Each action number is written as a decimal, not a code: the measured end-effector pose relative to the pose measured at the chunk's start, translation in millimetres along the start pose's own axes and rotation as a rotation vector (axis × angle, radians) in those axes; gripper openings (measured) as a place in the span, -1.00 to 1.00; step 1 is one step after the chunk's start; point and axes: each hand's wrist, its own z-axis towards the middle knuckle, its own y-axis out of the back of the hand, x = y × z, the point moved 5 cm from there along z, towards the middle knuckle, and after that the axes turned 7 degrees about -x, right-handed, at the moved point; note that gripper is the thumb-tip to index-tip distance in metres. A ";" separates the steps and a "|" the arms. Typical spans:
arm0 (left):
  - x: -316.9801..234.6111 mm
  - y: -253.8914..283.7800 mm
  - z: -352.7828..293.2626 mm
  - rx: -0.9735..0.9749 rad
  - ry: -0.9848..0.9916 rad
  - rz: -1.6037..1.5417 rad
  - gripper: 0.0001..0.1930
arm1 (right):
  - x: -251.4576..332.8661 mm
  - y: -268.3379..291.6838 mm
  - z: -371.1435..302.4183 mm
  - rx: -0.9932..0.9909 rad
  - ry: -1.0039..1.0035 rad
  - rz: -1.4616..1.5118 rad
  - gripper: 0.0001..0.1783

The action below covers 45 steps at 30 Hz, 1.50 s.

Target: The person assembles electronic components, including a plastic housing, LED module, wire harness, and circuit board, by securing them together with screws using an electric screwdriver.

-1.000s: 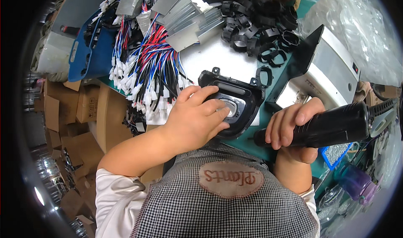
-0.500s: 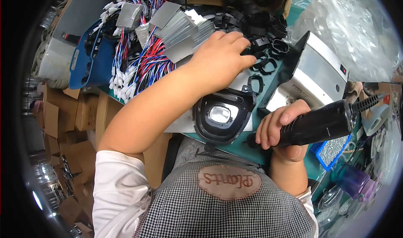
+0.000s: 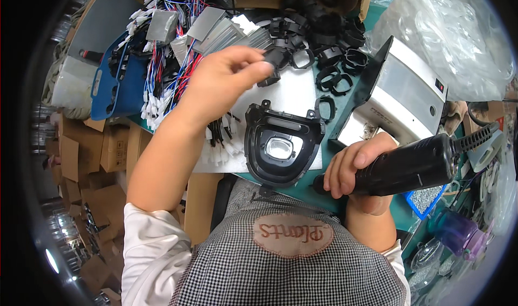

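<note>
My left hand [image 3: 218, 85] is raised over the white foam sheet [image 3: 302, 93], its thumb and fingers closed. Pinched at their tips is a black plastic ring [image 3: 276, 59], slightly blurred. Below it lies a black D-shaped housing [image 3: 278, 168] with a clear window in its middle, flat on the sheet. My right hand [image 3: 359, 166] is wrapped round a black electric screwdriver [image 3: 413, 168], whose nose points left, just right of the housing. A loose black ring frame [image 3: 326, 108] rests beside the housing's upper right corner.
Piled black rings [image 3: 324, 31] lie at the back, next to stacked flat grey plates [image 3: 221, 36] and bundled coloured wires [image 3: 162, 85]. A silver machine [image 3: 407, 85] stands right, before clear plastic bags [image 3: 442, 36]. A blue screw tray [image 3: 426, 199] and purple bottle [image 3: 458, 233] are lower right.
My left hand has drawn back leftward from the ring pile, bringing a black ring with it. The housing is now uncovered. My right hand and the screwdriver have barely moved.
</note>
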 end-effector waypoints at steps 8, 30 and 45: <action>2.9 19.9 -57.6 0.186 0.068 -0.284 -0.22 | -2.4 0.3 -0.8 -0.052 -0.010 -0.003 -0.34; -8.1 -32.1 -103.3 0.204 -0.752 0.711 -0.83 | -4.1 2.7 2.5 -0.027 0.027 -0.211 -0.44; -0.9 -34.9 -95.1 0.296 -0.717 0.764 -0.91 | -5.4 -0.4 3.4 -0.028 0.022 -0.212 -0.42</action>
